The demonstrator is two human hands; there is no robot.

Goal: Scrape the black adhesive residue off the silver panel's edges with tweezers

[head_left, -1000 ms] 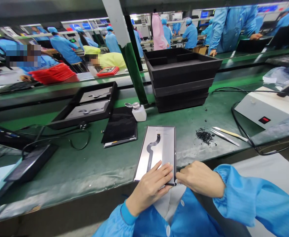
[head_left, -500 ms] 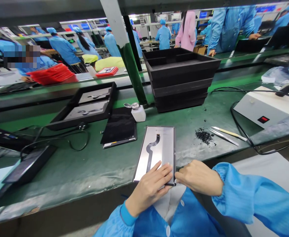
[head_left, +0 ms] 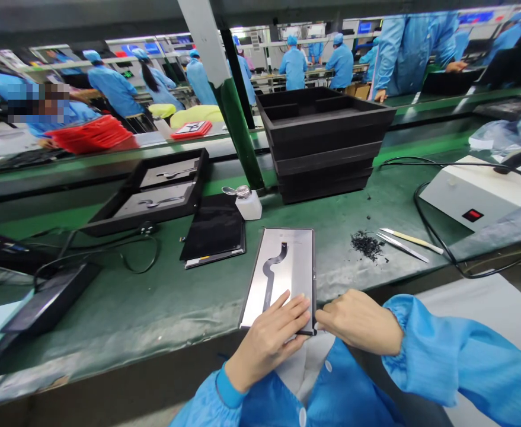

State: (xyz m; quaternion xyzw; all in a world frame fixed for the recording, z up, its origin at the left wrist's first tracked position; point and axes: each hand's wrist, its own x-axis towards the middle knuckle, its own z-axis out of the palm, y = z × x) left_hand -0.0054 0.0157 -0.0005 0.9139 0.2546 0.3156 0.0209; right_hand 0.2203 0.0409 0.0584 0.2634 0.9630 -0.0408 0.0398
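Observation:
A flat display panel [head_left: 287, 255] with a silvery back lies at the bench's front edge, a dark ribbon cable [head_left: 269, 270] curving along it. Flat on the panel's near part rests my left hand [head_left: 278, 329], fingers stretched out. My right hand [head_left: 355, 320] is closed, its fingertips pinched at the panel's lower right edge; whatever they grip is hidden. To the right lie a heap of black scraps [head_left: 366, 244] and two tweezers [head_left: 405, 246], one with yellowish arms. Beyond the panel on the left are stacked dark panels [head_left: 216, 228] and a white pump bottle [head_left: 248, 206].
Black trays [head_left: 325, 148] are stacked at the back beside a green post [head_left: 240, 130]. Another tray [head_left: 153, 187] holds two panels. A white box with a red switch [head_left: 478, 193] and black cables stands at the right. Co-workers in blue are across the bench.
Both hands and the panel keep nearly the same place. The view has shifted very slightly. In the background, a person in pink has gone from sight.

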